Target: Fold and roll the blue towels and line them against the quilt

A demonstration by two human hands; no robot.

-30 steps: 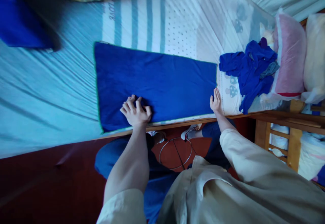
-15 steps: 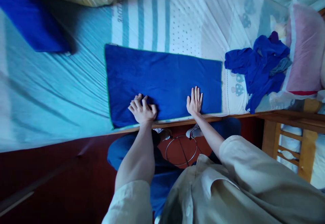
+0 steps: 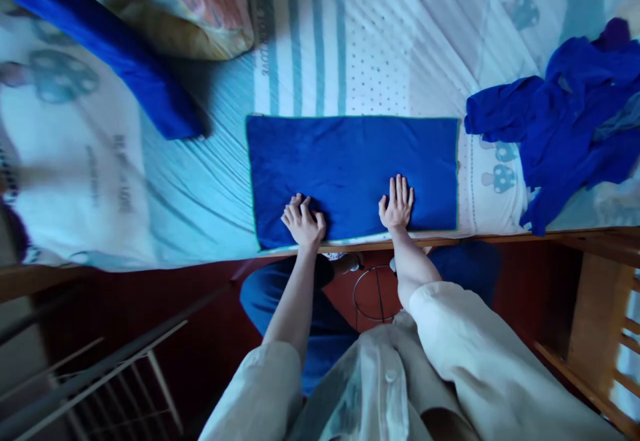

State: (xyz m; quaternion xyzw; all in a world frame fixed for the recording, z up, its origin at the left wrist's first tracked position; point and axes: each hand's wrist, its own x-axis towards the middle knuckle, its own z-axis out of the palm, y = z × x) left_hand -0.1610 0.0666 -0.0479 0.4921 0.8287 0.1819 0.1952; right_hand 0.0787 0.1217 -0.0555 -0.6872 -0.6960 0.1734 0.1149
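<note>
Blue, green-edged cloth [image 3: 350, 161] lies flat mid-frame on the bed [image 3: 200, 221]; it looks light, soft and limp, probably best gripped by its upper corners. Lower centre, the left hand [image 3: 304, 222] rests on it, fingers bent and parted; the right hand [image 3: 397, 207] lies flatter, fingers slightly spread.

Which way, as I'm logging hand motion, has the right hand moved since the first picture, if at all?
Yes: the right hand has moved left across the blue cloth, away from the mushroom print on the sheet.
</note>
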